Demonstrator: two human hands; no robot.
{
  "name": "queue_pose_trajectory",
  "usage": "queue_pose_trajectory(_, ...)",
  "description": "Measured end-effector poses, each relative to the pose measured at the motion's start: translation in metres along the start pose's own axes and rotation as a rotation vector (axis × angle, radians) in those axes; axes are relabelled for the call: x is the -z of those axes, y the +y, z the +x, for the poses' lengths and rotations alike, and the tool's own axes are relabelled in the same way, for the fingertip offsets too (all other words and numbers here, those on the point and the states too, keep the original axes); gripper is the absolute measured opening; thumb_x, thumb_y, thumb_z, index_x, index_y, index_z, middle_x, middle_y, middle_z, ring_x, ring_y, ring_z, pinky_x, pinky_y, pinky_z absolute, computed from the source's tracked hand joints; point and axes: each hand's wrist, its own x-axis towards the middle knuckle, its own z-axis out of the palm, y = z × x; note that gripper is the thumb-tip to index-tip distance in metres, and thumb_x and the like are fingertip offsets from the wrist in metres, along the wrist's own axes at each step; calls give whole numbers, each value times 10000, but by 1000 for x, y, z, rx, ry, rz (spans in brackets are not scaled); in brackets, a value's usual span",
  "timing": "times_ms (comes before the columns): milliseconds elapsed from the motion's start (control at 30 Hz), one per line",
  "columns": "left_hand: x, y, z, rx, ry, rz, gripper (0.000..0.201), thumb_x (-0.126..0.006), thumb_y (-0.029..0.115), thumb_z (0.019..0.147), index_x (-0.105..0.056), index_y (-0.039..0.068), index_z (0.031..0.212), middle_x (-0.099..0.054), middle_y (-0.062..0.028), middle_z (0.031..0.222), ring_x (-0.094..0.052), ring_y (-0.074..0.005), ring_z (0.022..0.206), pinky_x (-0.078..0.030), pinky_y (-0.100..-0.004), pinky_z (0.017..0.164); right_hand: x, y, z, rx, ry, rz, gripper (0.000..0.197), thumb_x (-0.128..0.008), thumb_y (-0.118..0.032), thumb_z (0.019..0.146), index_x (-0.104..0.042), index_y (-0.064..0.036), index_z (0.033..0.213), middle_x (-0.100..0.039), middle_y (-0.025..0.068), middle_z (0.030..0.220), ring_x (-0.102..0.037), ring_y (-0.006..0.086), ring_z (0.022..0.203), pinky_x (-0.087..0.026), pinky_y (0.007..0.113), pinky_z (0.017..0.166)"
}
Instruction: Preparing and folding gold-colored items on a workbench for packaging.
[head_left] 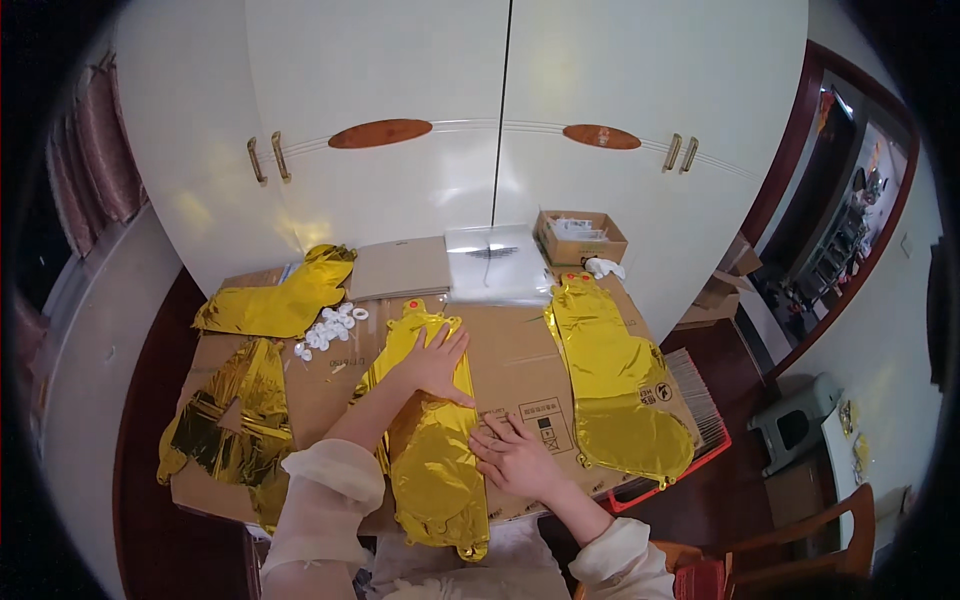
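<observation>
A flat, uninflated gold foil balloon lies lengthwise in front of me on the cardboard. My left hand presses on its upper part, fingers spread and palm down. Beside its right edge rests my right hand, fingers stretched out and their tips touching the foil's border. Neither hand grips anything. To the right, another flat foil balloon is laid out, with small red spots at its top. On the left are a crumpled gold foil balloon and a smoother folded one behind it.
Small white plastic rings lie left of centre. Along the back are grey card sheets, clear plastic bags and a small cardboard box with packets. A white cabinet stands behind; a wooden chair is lower right.
</observation>
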Motion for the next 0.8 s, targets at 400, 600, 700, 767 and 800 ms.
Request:
queue_pose_trajectory(400, 3, 2, 0, 31, -49, -22, 1413, -600, 871, 538, -57, 6, 1514, -22, -158, 1595, 3, -354, 1469, -19, -613, 1141, 17, -4, -12, 128, -92, -2, 343, -530, -331, 925, -679, -141, 1169, -636, -16, 1243, -458, 203, 1311, -211, 498, 1158)
queue_pose_trajectory(600, 1, 3, 1, 31, -39, -32, 1419, -604, 871, 531, -55, 7, 1514, -21, -155, 1596, 2, -358, 1468, -17, -620, 1138, 20, 7, -16, 101, -141, 298, 287, -554, -286, 919, -696, -133, 1116, -653, 14, 1209, -480, 218, 1293, -224, 505, 1151)
queue_pose_trajectory(700, 1, 2, 0, 34, -31, -39, 1417, -609, 866, 531, -59, 6, 1514, -27, -154, 1596, -2, -360, 1468, -22, -623, 1137, 22, 28, 12, -17, 134, 329, 211, -617, -257, 878, -711, -132, 1018, -673, 25, 1136, -543, 226, 1193, -353, 468, 1060)
queue_pose_trajectory(767, 0, 2, 0, 29, -26, -37, 1412, -614, 861, 533, -64, 6, 1513, -33, -155, 1596, -6, -361, 1468, -28, -625, 1136, 20, 39, 32, -55, 173, 269, 159, -659, -242, 840, -712, -139, 949, -673, 9, 1044, -567, 218, 1087, -407, 426, 943)
queue_pose_trajectory(800, -1, 0, -1, 31, -22, -33, 1409, -616, 858, 534, -68, 6, 1513, -36, -156, 1595, -8, -362, 1468, -32, -626, 1135, 17, 42, 41, -69, 193, 240, 135, -680, -234, 821, -713, -143, 914, -673, 1, 998, -579, 214, 1034, -435, 405, 885)
